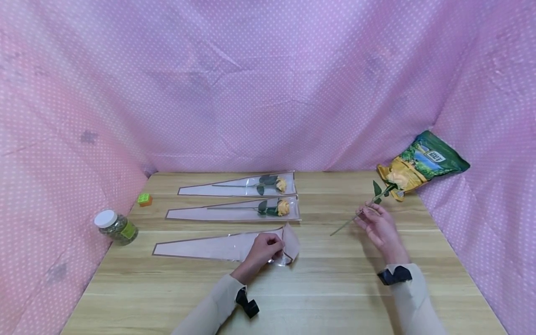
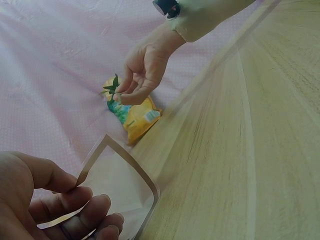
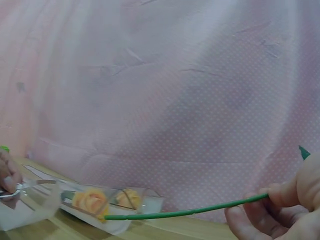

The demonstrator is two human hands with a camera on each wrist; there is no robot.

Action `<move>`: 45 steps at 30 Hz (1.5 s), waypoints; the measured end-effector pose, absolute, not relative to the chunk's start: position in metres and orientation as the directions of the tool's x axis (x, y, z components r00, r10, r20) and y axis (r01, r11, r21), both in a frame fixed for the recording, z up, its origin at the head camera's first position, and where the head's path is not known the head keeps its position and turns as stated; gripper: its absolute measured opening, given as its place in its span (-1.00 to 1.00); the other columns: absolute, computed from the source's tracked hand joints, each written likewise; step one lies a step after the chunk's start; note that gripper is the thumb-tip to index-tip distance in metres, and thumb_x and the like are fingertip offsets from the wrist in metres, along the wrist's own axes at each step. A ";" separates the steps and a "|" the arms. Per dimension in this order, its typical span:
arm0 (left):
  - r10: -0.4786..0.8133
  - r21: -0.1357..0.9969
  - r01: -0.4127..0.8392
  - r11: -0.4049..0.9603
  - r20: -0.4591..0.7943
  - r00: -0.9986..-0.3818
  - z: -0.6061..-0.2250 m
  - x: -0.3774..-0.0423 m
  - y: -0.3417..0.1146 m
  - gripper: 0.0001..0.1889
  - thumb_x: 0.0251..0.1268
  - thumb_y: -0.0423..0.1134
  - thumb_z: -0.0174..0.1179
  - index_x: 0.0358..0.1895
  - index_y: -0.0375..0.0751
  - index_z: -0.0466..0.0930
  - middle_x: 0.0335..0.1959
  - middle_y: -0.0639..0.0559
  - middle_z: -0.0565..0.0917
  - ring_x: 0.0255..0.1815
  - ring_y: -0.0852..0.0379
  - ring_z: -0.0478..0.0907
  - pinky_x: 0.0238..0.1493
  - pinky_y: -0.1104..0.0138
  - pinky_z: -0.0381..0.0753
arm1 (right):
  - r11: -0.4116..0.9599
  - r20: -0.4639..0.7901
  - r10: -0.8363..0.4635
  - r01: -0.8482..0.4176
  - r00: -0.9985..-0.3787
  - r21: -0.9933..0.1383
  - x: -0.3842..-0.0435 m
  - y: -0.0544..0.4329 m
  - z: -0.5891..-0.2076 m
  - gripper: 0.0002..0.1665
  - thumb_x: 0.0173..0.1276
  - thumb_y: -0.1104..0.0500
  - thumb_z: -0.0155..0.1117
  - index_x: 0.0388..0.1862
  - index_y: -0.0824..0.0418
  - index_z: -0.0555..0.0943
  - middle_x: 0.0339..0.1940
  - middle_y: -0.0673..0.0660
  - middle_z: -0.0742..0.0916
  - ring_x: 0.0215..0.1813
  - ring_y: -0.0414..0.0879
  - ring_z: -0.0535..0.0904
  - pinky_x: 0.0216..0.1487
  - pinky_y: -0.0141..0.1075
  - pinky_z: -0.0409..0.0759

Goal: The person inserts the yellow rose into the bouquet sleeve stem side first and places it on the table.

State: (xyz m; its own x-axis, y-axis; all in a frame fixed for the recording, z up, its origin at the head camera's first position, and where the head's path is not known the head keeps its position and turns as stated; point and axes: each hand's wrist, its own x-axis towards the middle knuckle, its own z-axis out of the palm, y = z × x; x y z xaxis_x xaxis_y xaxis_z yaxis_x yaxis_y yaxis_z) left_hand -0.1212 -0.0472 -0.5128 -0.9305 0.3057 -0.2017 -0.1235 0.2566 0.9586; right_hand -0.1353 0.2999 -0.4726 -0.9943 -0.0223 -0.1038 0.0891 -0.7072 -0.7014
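Observation:
My left hand [image 1: 264,250] pinches the wide end of a clear flower sleeve [image 1: 201,248] with a brown border, nearest me on the table. In the left wrist view the sleeve's mouth [image 2: 135,172] stands spread at the fingertips. To the right, my right hand [image 1: 380,229] holds an artificial rose [image 1: 398,179] by its green stem [image 3: 185,212] above the table. Its pale yellow bloom points away to the upper right, and the stem's bare end points toward the sleeve. Farther back lie two flat sleeves, each holding a yellow rose [image 1: 283,207], [image 3: 128,198].
A green and yellow snack bag [image 1: 427,160] lies at the back right corner. At the left edge are a white-lidded jar [image 1: 117,228] and a small green and orange toy block [image 1: 144,200]. Pink dotted cloth [image 1: 268,93] encloses the wooden table [image 1: 326,298].

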 end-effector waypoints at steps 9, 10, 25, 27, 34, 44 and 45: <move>0.309 0.960 -0.118 0.253 -0.195 -0.931 -0.512 -0.121 -0.047 -0.79 0.33 -0.30 0.20 -0.36 -0.42 0.64 -0.57 0.11 0.58 -0.51 0.22 0.47 -0.43 0.40 0.49 | -0.698 -0.063 0.036 0.020 -0.997 -0.716 -0.126 0.265 -0.471 -0.80 0.49 0.45 -0.02 -0.10 0.23 0.51 -0.31 0.09 0.75 -0.14 -0.10 0.73 -0.03 -0.23 0.73; 0.308 0.960 -0.117 0.253 -0.195 -0.931 -0.512 -0.121 -0.047 -0.79 0.33 -0.30 0.20 -0.36 -0.42 0.65 -0.57 0.11 0.58 -0.51 0.22 0.47 -0.43 0.41 0.49 | -0.693 -0.063 0.042 0.017 -0.997 -0.721 -0.125 0.262 -0.471 -0.80 0.50 0.45 -0.03 -0.09 0.23 0.49 -0.31 0.09 0.76 -0.14 -0.11 0.73 -0.03 -0.23 0.73; 0.310 0.961 -0.098 0.257 -0.178 -0.934 -0.512 -0.122 -0.047 -0.79 0.34 -0.30 0.19 -0.39 -0.42 0.63 -0.57 0.08 0.59 -0.52 0.22 0.47 -0.44 0.40 0.49 | -0.668 -0.023 0.121 -0.064 -0.992 -0.741 -0.113 0.222 -0.484 -0.79 0.49 0.48 -0.05 -0.10 0.24 0.47 -0.29 0.06 0.78 -0.18 -0.11 0.75 -0.07 -0.22 0.75; 0.310 0.962 -0.096 0.255 -0.175 -0.934 -0.512 -0.122 -0.047 -0.78 0.34 -0.30 0.19 -0.39 -0.42 0.63 -0.57 0.07 0.59 -0.52 0.22 0.47 -0.43 0.40 0.49 | -0.654 -0.037 0.141 -0.066 -0.989 -0.753 -0.111 0.217 -0.485 -0.81 0.49 0.47 -0.03 -0.09 0.24 0.45 -0.29 0.04 0.77 -0.17 -0.12 0.76 -0.06 -0.22 0.75; 0.311 0.962 -0.109 0.249 -0.186 -0.932 -0.513 -0.121 -0.046 -0.78 0.34 -0.29 0.20 -0.38 -0.42 0.64 -0.56 0.06 0.60 -0.51 0.22 0.48 -0.42 0.40 0.49 | -0.617 -0.080 0.222 -0.076 -0.972 -0.783 -0.103 0.201 -0.486 -0.81 0.48 0.46 0.00 -0.03 0.26 0.40 -0.27 0.07 0.73 -0.16 -0.12 0.74 -0.02 -0.23 0.74; 0.308 0.961 -0.113 0.252 -0.190 -0.932 -0.512 -0.121 -0.047 -0.77 0.35 -0.28 0.20 -0.37 -0.42 0.64 -0.56 0.07 0.60 -0.51 0.22 0.46 -0.43 0.40 0.48 | -0.548 0.004 0.306 -0.180 -0.952 -0.817 -0.093 0.183 -0.500 -0.79 0.43 0.51 0.05 -0.07 0.28 0.42 -0.30 0.08 0.74 -0.18 -0.10 0.76 -0.11 -0.24 0.75; 0.308 0.961 -0.115 0.252 -0.192 -0.932 -0.512 -0.121 -0.047 -0.77 0.35 -0.27 0.20 -0.37 -0.42 0.64 -0.56 0.08 0.60 -0.50 0.22 0.47 -0.42 0.40 0.48 | -0.538 0.023 0.306 -0.193 -0.952 -0.820 -0.092 0.182 -0.502 -0.78 0.43 0.52 0.04 -0.07 0.27 0.42 -0.29 0.08 0.74 -0.18 -0.11 0.76 -0.11 -0.24 0.75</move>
State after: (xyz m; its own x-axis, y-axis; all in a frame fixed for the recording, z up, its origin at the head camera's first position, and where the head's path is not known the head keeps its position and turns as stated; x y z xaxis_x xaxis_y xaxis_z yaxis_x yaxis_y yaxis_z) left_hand -0.1212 -0.0467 -0.5119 -0.9317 0.3085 -0.1919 -0.1146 0.2516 0.9610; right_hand -0.0919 0.1817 -0.5024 -0.9517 0.3062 0.0228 -0.1928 -0.5384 -0.8203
